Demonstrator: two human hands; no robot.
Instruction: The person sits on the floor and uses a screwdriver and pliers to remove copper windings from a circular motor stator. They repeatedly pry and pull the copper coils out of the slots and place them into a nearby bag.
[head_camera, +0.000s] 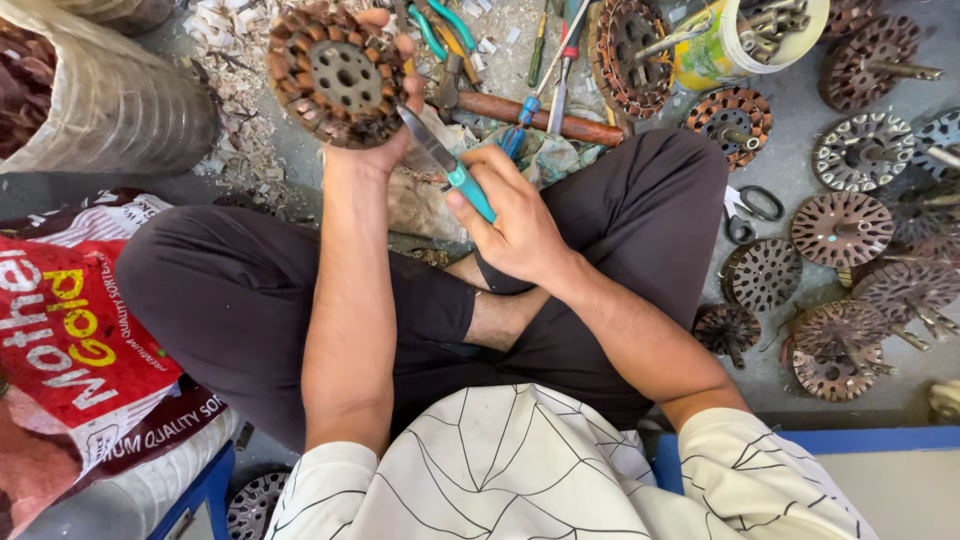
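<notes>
Yellow tub (715, 50) of metal shafts (775, 20)

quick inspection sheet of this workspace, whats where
surface: grey floor, person sits cross-legged on it
job's things: round wound motor core; teal-handled knife, blade tip at the core's edge
clutter: pale scrap shavings, hand tools, rusty slotted discs, scissors
grippers: left hand holds the core; right hand grips the knife
cables: nothing seen
surroundings: printed red sack, mesh sack, tub of parts
</notes>
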